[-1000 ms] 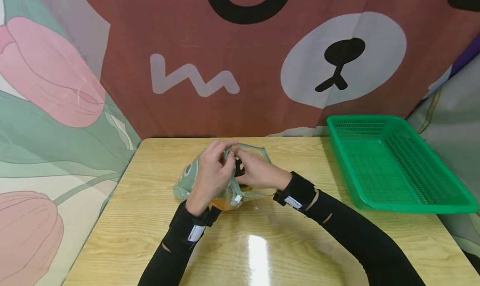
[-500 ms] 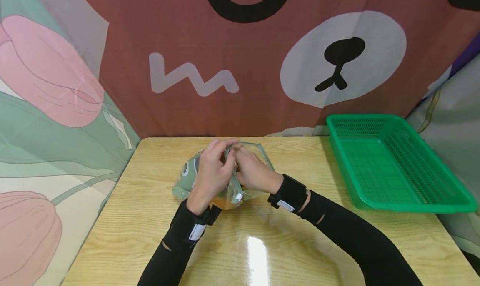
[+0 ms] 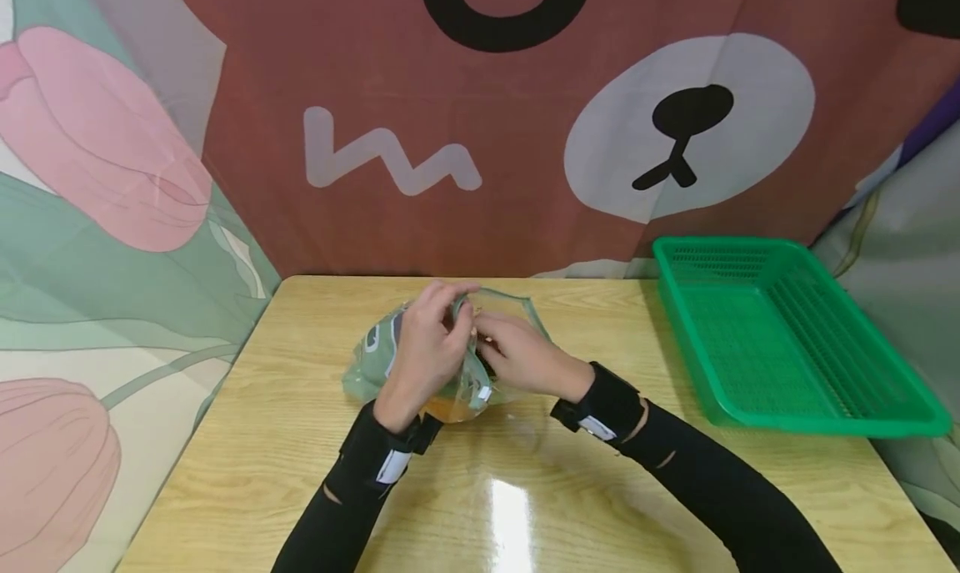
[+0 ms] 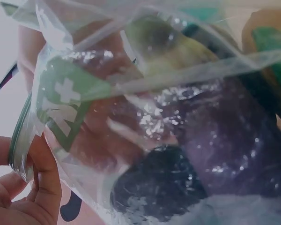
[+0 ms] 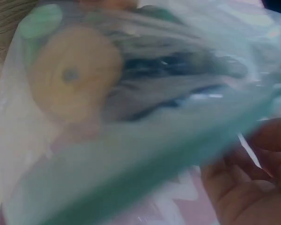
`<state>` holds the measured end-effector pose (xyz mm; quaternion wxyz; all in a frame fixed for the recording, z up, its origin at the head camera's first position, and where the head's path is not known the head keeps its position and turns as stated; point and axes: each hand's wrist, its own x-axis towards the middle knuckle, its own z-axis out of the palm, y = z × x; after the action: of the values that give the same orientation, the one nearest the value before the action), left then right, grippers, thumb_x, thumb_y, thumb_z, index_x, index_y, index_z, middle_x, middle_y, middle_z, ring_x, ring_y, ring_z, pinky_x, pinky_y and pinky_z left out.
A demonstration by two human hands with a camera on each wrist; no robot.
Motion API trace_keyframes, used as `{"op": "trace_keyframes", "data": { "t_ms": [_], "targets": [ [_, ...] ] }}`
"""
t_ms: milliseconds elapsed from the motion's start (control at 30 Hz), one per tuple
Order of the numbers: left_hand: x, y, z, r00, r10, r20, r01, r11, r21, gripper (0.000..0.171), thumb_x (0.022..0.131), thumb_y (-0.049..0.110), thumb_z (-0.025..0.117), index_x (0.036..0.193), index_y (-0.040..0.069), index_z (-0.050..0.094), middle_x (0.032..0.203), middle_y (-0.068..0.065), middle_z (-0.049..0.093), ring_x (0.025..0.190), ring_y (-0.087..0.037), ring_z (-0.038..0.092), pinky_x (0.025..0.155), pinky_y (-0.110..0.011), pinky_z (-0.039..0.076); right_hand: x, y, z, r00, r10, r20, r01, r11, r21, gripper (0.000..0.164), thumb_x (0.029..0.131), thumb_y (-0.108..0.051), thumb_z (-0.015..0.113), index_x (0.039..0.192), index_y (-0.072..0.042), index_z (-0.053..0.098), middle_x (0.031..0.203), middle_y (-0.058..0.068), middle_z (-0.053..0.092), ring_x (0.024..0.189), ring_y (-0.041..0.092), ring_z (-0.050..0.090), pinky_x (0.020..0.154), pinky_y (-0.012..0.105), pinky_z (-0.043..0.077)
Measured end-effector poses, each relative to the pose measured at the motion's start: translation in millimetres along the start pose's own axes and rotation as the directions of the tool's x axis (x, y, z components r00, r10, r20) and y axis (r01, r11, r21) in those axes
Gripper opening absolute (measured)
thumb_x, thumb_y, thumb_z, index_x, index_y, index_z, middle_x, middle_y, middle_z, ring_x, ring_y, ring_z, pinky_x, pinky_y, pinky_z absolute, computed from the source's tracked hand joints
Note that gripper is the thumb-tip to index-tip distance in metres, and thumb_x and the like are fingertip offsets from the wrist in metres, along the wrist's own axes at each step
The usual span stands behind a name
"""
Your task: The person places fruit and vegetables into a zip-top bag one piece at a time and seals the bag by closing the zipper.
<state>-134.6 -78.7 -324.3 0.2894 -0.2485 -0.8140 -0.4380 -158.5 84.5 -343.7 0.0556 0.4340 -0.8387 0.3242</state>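
Note:
A clear zip bag (image 3: 371,364) with green print and a green rim bulges on the table. My left hand (image 3: 427,348) pinches the rim of its mouth, its fingers curled over the edge in the left wrist view. My right hand (image 3: 525,356) reaches into the mouth from the right; through the plastic its fingers lie against a dark rounded thing (image 4: 154,183). Plastic glare hides whether they grip it. Also inside are a dark purple long thing (image 4: 225,136), a yellow-green rounded thing (image 4: 154,35) and a round orange thing (image 5: 75,72) with a grey-green spot.
A green plastic basket (image 3: 926,427) stands at the right end of the wood-grain table (image 3: 315,490). Behind the table hangs a brown printed cloth (image 3: 517,189), with a floral cloth (image 3: 112,306) on the left.
My right hand drew slightly left and deeper at the bag's mouth, then shifted back right and a little lower. The left hand keeps its place on the rim.

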Motion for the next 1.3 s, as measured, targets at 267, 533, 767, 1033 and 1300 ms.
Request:
{"op": "trace_keyframes", "data": {
  "t_ms": [267, 533, 767, 1033, 1300],
  "targets": [
    [1.9, -0.6, 0.1, 1.000, 0.000, -0.009, 0.000, 1.000, -0.016, 0.023, 0.093, 0.003, 0.052, 0.111, 0.003, 0.067, 0.085, -0.005, 0.054, 0.055, -0.009, 0.041, 0.049, -0.025, 0.037, -37, -12, -11, 0.991, -0.127, -0.041, 0.126, 0.991, -0.038, 0.019, 0.087, 0.007, 0.048, 0.086, -0.011, 0.055, 0.081, -0.004, 0.051, 0.067, 0.009, 0.044, 0.061, 0.024, 0.040],
    [1.8, -1.2, -1.4, 1.000, 0.011, 0.018, -0.011, 1.000, -0.020, 0.025, 0.094, 0.004, 0.052, 0.114, 0.002, 0.065, 0.085, -0.004, 0.053, 0.056, -0.008, 0.041, 0.051, -0.025, 0.037, -42, -13, -9, 0.927, -0.361, 0.103, 0.375, 0.872, -0.316, 0.043, 0.077, -0.011, 0.079, 0.116, -0.007, 0.064, 0.094, 0.001, 0.056, 0.076, 0.011, 0.048, 0.064, 0.021, 0.041],
    [-1.6, -2.0, -1.2, 0.999, -0.012, 0.032, 0.015, 0.996, -0.085, 0.028, 0.093, 0.005, 0.055, 0.119, 0.005, 0.063, 0.092, -0.006, 0.056, 0.059, -0.007, 0.049, 0.054, -0.024, 0.043, -34, -8, 0, 0.881, -0.466, 0.080, 0.448, 0.768, -0.458, 0.018, 0.084, -0.007, 0.070, 0.102, -0.009, 0.069, 0.084, 0.000, 0.056, 0.068, 0.011, 0.048, 0.061, 0.023, 0.040],
    [-19.8, -10.6, -11.2, 0.988, -0.114, 0.103, 0.129, 0.980, -0.151, 0.041, 0.092, 0.010, 0.059, 0.132, 0.011, 0.052, 0.114, -0.007, 0.055, 0.085, -0.013, 0.061, 0.066, -0.026, 0.052, -26, -6, 5, 0.845, -0.534, 0.035, 0.484, 0.734, -0.476, 0.022, 0.100, -0.013, 0.047, 0.096, -0.009, 0.068, 0.086, 0.002, 0.056, 0.072, 0.012, 0.047, 0.063, 0.024, 0.038],
    [-60.2, -35.3, -24.1, 0.984, 0.092, 0.154, -0.091, 0.996, -0.008, 0.057, 0.085, 0.044, 0.066, 0.125, 0.004, 0.054, 0.122, -0.015, 0.048, 0.104, -0.027, 0.052, 0.076, -0.037, 0.049, -20, -12, 5, 0.833, -0.553, 0.006, 0.453, 0.677, -0.579, 0.022, 0.099, -0.012, 0.049, 0.098, -0.012, 0.071, 0.097, 0.007, 0.057, 0.082, 0.020, 0.049, 0.071, 0.031, 0.041]
  ]
}}
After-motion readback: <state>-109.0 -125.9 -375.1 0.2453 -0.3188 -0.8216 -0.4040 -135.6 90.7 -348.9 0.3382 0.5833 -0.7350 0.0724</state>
